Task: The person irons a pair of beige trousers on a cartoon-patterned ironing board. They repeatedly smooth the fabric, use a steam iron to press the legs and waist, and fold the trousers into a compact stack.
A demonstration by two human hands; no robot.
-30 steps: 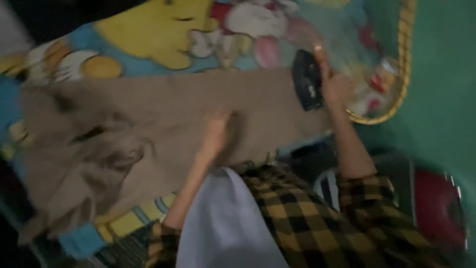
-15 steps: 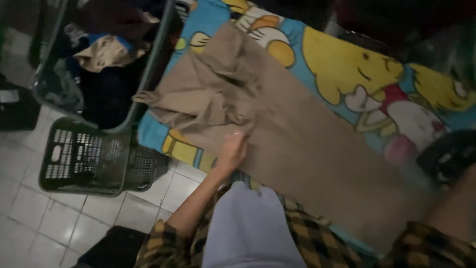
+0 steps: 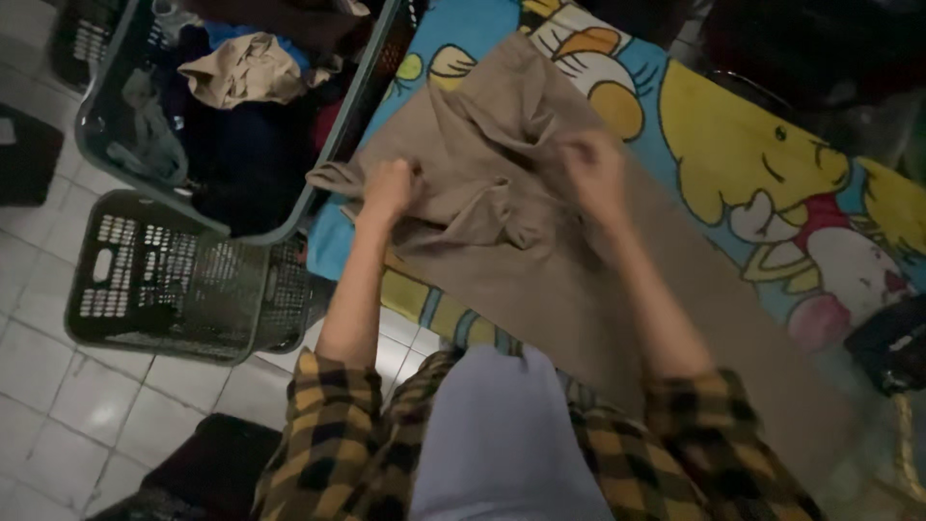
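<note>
On the cartoon-print cover (image 3: pixel 733 154), both hands, left hand (image 3: pixel 391 185) and right hand (image 3: pixel 595 169), pinch the crumpled tan garment (image 3: pixel 502 232).

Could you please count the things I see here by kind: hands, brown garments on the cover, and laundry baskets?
Hands: 2, the left hand and the right hand, both on the garment.
Brown garment on the cartoon cover: 1.
Laundry baskets: 2, the grey full basket and the green empty basket.
Total: 5.

One head-worn view — steeply down, close over the tan cloth (image 3: pixel 521 222).
</note>
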